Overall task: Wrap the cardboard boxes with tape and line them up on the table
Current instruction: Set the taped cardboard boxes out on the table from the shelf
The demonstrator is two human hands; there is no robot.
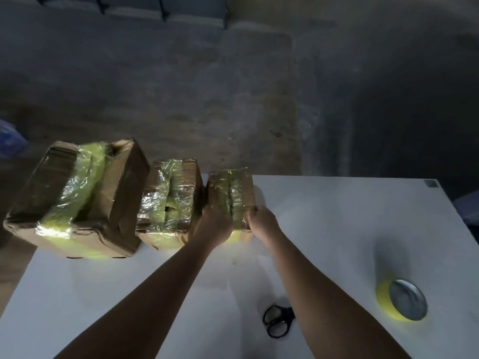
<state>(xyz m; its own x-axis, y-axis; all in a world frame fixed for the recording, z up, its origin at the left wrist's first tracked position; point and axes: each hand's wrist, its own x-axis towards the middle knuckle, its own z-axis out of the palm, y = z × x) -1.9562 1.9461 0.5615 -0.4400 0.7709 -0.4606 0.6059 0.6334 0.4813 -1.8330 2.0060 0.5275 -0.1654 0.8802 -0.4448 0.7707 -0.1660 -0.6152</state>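
Observation:
Three cardboard boxes banded with yellow-green tape stand in a row along the far left of the white table [337, 229]. The large box [77, 200] is leftmost, the medium box [169, 200] is in the middle, and the small box [230, 193] is on the right. My left hand [213, 226] grips the small box's near left corner. My right hand [263, 221] grips its near right corner. The small box stands close beside the medium one. A roll of yellow tape [400, 303] lies at the table's right.
Black scissors [278, 321] lie on the table near my right forearm. The large box overhangs the table's left edge. A dim concrete floor lies beyond the table, with a blue bag [10, 138] at far left.

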